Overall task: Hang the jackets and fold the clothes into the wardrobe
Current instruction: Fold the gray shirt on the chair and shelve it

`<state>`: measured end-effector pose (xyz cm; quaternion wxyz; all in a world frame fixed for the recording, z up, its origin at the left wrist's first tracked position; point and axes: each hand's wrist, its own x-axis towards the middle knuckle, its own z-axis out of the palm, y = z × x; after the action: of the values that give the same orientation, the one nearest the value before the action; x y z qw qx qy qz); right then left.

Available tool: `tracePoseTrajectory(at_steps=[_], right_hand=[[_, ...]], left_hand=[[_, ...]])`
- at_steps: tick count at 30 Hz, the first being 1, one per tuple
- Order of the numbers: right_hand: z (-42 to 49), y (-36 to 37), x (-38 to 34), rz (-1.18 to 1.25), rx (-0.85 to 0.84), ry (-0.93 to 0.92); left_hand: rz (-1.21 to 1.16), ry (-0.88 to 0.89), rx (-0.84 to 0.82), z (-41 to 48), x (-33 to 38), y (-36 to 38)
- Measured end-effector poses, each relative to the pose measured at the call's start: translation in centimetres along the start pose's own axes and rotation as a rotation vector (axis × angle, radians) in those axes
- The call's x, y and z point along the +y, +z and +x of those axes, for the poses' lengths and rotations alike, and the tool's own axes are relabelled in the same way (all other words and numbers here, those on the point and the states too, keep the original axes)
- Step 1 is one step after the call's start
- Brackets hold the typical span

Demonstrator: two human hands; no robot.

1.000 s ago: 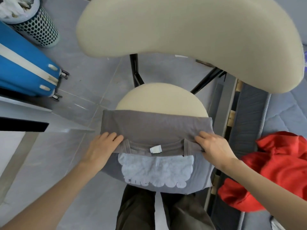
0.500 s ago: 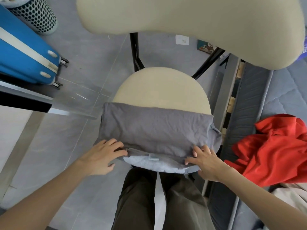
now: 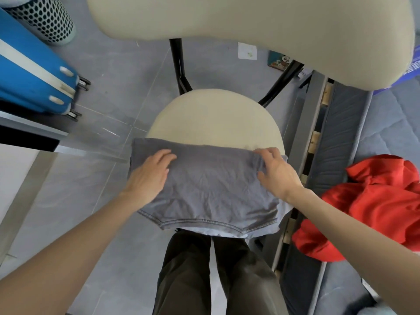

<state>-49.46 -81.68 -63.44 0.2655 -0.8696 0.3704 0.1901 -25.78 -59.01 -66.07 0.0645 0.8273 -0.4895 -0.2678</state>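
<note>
Grey folded cotton T-shirt (image 3: 211, 189) lies across the near edge of the round cream padded chair seat (image 3: 216, 117), its stitched hem overhanging toward the person's legs. The left hand (image 3: 147, 176) presses flat on the shirt's left side, fingers straight. The right hand (image 3: 278, 173) rests on its far right corner, fingers spread, gripping nothing. A crumpled red garment (image 3: 375, 208) lies on the grey quilted bed (image 3: 386, 123) to the right; a blue hard-shell suitcase (image 3: 29, 73) stands on the floor to the left.
</note>
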Motion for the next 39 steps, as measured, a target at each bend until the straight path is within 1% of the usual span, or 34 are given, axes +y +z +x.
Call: tracePoseTrajectory(at_steps=[2, 4, 8, 11, 13, 16, 18, 20, 25, 28, 30, 32, 35, 39], right_hand=[[1.6, -0.4, 0.3, 0.051, -0.042, 0.057], [2.9, -0.4, 0.7, 0.068, -0.109, 0.138], [4.4, -0.2, 1.5, 0.017, -0.196, 0.242], [4.6, -0.4, 1.5, -0.069, -0.258, 0.254], [4.5, -0.8, 1.4, -0.146, -0.295, 0.236], [4.3, -1.9, 1.2, -0.185, -0.274, 0.192], [4.4, -3.3, 1.1, -0.154, -0.254, 0.170], [4.9, -5.3, 0.8, -0.098, -0.204, 0.171], [7.3, -9.9, -0.3, 0.022, 0.052, 0.227], [8.3, -11.0, -0.6, 0.177, 0.188, 0.308], [8.5, -11.1, -0.6, 0.286, 0.271, 0.321], [8.4, -10.9, -0.7, 0.380, 0.348, 0.292], [7.8, -10.1, -0.8, 0.433, 0.375, 0.251], [5.9, -8.1, -0.2, 0.402, 0.352, 0.226]], left_hand=[[-0.016, -0.076, -0.037, 2.1, -0.1, -0.3], [0.031, -0.110, -0.110, 4.0, -0.3, -0.5], [0.145, -0.155, -0.254, 6.0, -0.6, -1.2], [0.171, -0.188, -0.285, 6.7, -0.8, -1.6], [0.237, -0.180, -0.318, 6.9, -0.6, -2.0], [0.331, -0.133, -0.345, 6.9, -0.3, -3.2], [0.343, -0.130, -0.307, 7.1, -0.3, -4.6], [0.351, -0.132, -0.232, 7.8, -0.1, -6.4], [0.393, -0.159, -0.002, 10.8, 1.6, -10.9], [0.378, -0.151, 0.124, 11.8, 2.3, -12.3], [0.336, -0.159, 0.196, 12.0, 2.4, -12.5], [0.246, -0.178, 0.256, 11.8, 2.4, -12.4], [0.129, -0.189, 0.291, 10.7, 2.5, -11.8], [0.091, -0.201, 0.302, 7.6, 2.6, -9.5]])
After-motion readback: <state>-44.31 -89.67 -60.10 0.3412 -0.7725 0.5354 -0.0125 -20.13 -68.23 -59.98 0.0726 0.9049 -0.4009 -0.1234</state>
